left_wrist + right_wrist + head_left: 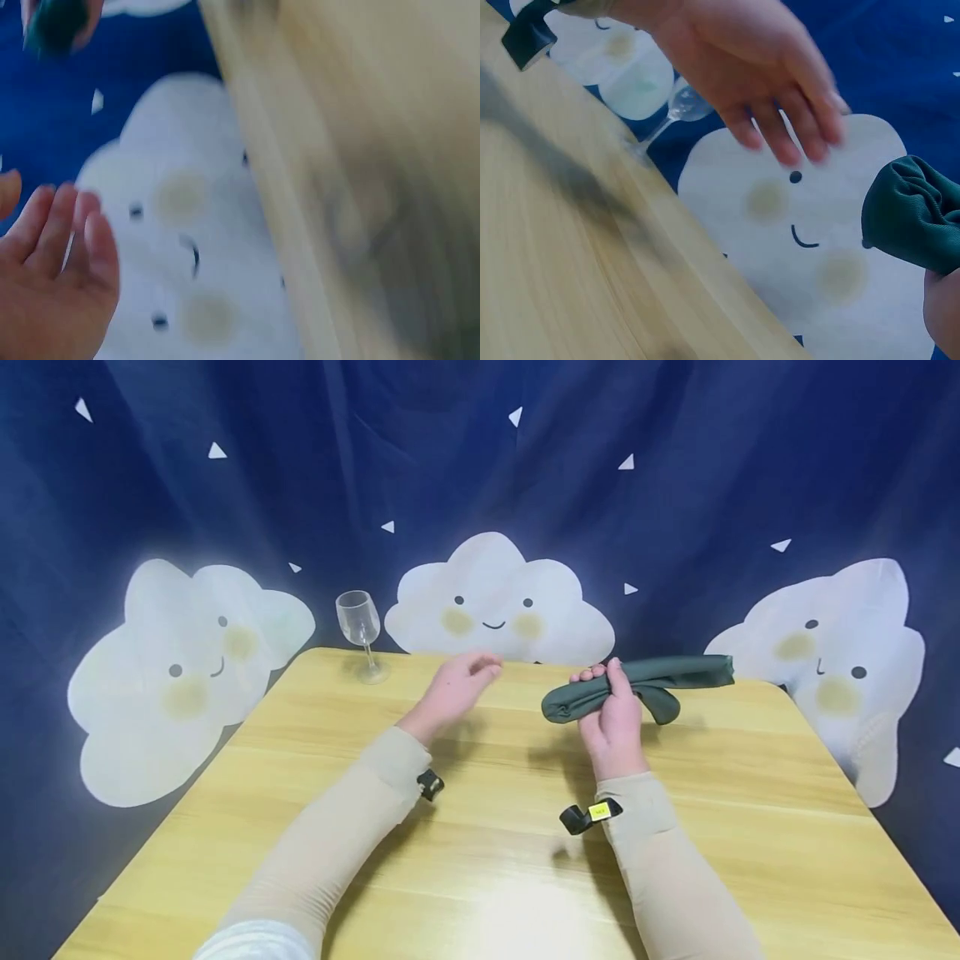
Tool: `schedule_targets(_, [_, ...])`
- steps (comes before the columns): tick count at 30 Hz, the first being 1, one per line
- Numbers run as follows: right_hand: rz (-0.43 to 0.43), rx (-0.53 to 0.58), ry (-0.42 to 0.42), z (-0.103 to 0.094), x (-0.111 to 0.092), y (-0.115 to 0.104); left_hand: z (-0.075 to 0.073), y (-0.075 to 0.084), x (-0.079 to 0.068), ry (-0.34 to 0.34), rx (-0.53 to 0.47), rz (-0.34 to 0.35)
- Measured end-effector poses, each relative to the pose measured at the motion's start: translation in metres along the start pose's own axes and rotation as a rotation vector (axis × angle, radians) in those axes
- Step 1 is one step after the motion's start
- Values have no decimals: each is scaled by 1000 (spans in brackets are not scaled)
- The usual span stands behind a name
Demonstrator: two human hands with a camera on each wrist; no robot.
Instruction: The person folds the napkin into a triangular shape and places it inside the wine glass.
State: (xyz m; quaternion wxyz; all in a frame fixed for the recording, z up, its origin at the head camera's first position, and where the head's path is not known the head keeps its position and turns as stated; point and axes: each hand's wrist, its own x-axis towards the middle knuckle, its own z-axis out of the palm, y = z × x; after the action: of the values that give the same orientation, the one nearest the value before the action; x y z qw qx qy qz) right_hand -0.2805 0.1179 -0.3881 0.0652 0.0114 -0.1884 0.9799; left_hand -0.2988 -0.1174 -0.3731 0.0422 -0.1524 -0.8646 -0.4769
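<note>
A rolled-up length of dark green cloth (682,672) lies across my right hand (617,727), which grips it with the thumb over the top, above the table. A loop of the cloth hangs below the roll, and its bunched, creased end (911,214) shows in the right wrist view. To the left, my left hand (459,687) is in the air with relaxed fingers and holds nothing. In the left wrist view its fingers (56,232) are loosely extended. Behind and left of that hand, a clear stemmed wine glass (359,622) stands upright near the table's far left corner.
The wooden table (480,827) has a bright glare patch near the front. Close behind its far edge hangs a dark blue curtain (450,452) printed with smiling clouds and small white triangles. Black straps with small cameras (430,785) sit on both wrists.
</note>
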Motion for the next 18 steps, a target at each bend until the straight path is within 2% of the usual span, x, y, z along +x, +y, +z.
schedule_targets(3, [1, 17, 17, -4, 1, -6, -26, -15, 10, 225, 3, 9])
schedule_targets(7, [4, 28, 21, -8, 2, -11, -67, -36, 25, 582, 59, 61])
schedule_targets(8, [6, 29, 19, -8, 3, -12, -77, -42, 28, 664, 75, 64])
schedule_targets(10, [6, 32, 19, -9, 4, -14, -94, -52, 32, 782, 84, 26])
schedule_targets(13, [6, 50, 27, -9, 6, -16, -115, -67, 34, 847, 43, -89])
schedule_targets(15, [2, 52, 35, -9, 8, -18, -126, -77, 34, 834, -4, -158])
schedule_targets(18, [-4, 38, 38, -10, 9, -21, -138, -93, 32, 783, -38, -223])
